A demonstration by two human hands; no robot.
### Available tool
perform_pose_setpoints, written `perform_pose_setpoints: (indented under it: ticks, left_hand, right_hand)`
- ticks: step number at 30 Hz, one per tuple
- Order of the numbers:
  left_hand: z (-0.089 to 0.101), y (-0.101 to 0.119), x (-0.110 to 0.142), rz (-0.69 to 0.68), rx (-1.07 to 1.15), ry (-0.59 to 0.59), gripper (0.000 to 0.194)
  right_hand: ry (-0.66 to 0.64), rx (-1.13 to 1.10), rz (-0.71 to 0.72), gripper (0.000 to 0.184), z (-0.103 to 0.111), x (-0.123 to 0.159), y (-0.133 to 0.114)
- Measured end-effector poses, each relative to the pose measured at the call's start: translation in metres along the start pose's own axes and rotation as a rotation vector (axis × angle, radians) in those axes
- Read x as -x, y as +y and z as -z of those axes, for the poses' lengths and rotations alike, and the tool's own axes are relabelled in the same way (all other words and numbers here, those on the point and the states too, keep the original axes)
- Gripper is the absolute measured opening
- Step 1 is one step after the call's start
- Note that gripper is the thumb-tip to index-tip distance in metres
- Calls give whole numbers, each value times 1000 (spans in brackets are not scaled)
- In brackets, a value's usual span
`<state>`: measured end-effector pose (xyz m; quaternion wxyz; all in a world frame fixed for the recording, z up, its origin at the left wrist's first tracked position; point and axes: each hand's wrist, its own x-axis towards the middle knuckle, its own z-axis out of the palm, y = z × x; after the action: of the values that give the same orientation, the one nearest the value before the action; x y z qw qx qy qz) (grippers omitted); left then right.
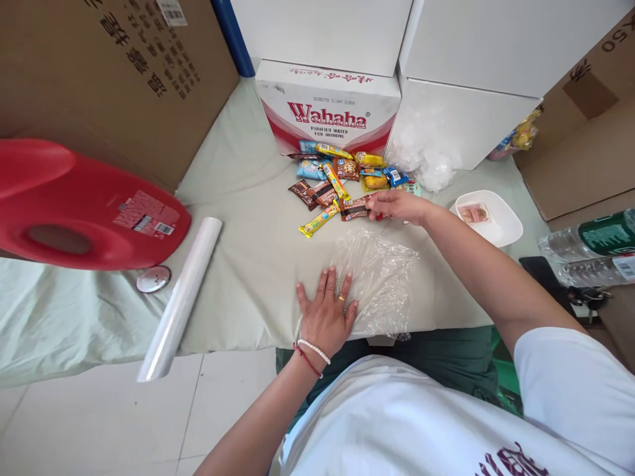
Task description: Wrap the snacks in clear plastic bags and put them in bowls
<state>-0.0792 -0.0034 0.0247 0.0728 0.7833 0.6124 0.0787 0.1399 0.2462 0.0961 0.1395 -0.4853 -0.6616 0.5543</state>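
Note:
My left hand (325, 312) lies flat with its fingers spread on the cloth-covered table, its fingertips at the left edge of a crumpled sheet of clear plastic film (380, 281). My right hand (391, 203) reaches over the film, its fingers closed on the right end of a brown snack packet (354, 208). That packet is at the front of a loose pile of small wrapped snacks. Beside it are a yellow stick packet (319, 219), another yellow stick packet (334, 181), a brown cookie packet (346, 169) and a blue packet (395, 175).
A white Wahaha carton (330, 109) stands behind the pile. Bunched clear plastic (431, 155) and a white bowl (506, 225) holding a small packet are to the right. Leftward are a plastic film roll (183, 291), a round tin (153, 279) and a red jug (99, 172). Plastic bottles (608, 235) lie far right.

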Motion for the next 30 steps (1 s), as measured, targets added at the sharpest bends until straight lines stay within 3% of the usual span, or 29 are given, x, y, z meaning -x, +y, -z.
perform_pose_setpoints:
  ticks: [3, 6, 11, 16, 20, 23, 25, 28, 30]
  left_hand:
    - [-2, 0, 0, -1, -18, 3, 62]
    - [-4, 0, -1, 7, -27, 19, 64]
    - [-6, 1, -1, 8, -48, 31, 63]
    - [-5, 2, -2, 15, -63, 28, 62]
    - [-6, 2, -2, 17, -69, 26, 62]
    - [-7, 2, -2, 18, -68, 29, 63]
    - [-6, 3, -2, 24, -60, 32, 63]
    - [-5, 2, -2, 44, -29, 50, 64]
    - [-5, 0, -2, 59, 6, 69, 68]
  right_hand:
    - [-175, 241, -98, 55, -9, 11, 11]
    - [-261, 313, -161, 66, -16, 16, 21]
    - [-416, 81, -62, 44, -4, 28, 26]
    - [-455, -223, -5, 50, 0, 44, 32]
    - [-491, -228, -61, 51, 3, 49, 38]
    - [-387, -152, -36, 50, 21, 49, 37]
    - [-236, -122, -50, 47, 37, 51, 32]
    - [264, 60, -48, 26, 50, 64, 16]
    - [636, 254, 21, 10, 38, 82, 5]
